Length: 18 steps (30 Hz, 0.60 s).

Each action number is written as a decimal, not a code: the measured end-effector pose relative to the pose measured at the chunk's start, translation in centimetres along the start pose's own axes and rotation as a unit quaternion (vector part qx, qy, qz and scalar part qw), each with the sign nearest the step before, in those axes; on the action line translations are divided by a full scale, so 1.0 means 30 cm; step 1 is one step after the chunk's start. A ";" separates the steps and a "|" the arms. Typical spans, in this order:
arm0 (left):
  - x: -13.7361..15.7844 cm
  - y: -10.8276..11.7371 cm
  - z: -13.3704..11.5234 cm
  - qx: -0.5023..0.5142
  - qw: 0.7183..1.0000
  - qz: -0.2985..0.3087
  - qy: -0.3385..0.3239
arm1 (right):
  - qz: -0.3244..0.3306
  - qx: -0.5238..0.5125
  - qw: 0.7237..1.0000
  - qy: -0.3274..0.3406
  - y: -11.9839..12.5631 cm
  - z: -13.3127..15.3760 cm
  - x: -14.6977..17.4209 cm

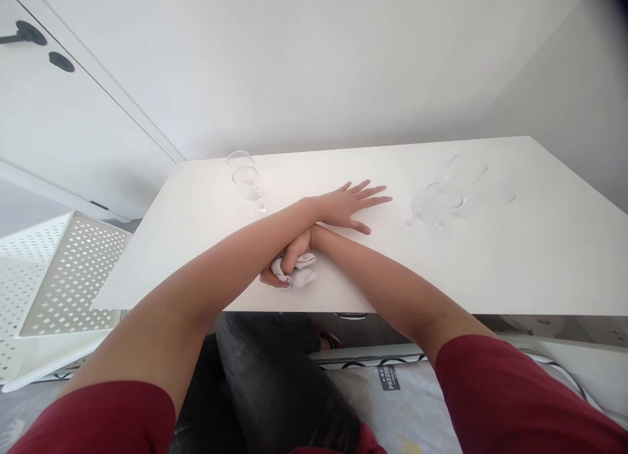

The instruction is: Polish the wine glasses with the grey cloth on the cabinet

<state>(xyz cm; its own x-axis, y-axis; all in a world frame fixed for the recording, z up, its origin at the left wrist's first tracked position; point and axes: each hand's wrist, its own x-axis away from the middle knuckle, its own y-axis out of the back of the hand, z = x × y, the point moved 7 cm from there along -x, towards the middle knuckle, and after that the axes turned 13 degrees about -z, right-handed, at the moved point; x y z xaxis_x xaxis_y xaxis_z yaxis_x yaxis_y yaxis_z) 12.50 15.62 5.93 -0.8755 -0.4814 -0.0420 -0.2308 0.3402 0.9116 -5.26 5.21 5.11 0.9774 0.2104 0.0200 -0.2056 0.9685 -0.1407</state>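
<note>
My left arm crosses over my right on the white table. My left hand [346,207] lies palm down with its fingers spread, and holds nothing. Beneath the left forearm, my right hand [297,252] is closed on a crumpled white cloth [303,275], which touches the tabletop near its front edge. The left forearm hides part of the right hand. Clear stemmed glassware [248,182] is at the back left of the table. Several more clear glasses [444,195] are to the right of my left hand; their outlines are faint against the white.
The white table [490,271] meets a pale wall behind it. At the left are a perforated white rack [73,271] and a door with a dark handle [30,33]. My legs are under the table's front edge, beside a grey mattress [407,408] with a label.
</note>
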 end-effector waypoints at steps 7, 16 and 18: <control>-0.064 -0.025 -0.013 -0.009 0.997 -0.004 -0.072 | 0.011 0.004 1.000 -0.025 -0.062 0.022 0.131; -0.100 -0.064 -0.006 -0.001 0.996 0.015 -0.087 | 0.024 0.014 0.999 -0.024 -0.071 0.026 0.188; -0.101 -0.068 -0.012 -0.008 0.996 0.020 -0.088 | 0.025 0.017 0.999 -0.023 -0.069 0.026 0.191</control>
<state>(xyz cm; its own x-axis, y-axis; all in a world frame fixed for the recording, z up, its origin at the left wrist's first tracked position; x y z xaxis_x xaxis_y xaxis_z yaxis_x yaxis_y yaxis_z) 15.77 16.10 4.34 -0.9450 -0.3183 -0.0745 -0.1881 0.3429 0.9203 0.73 4.51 6.29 0.9627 0.2638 0.0603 -0.2563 0.9604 -0.1094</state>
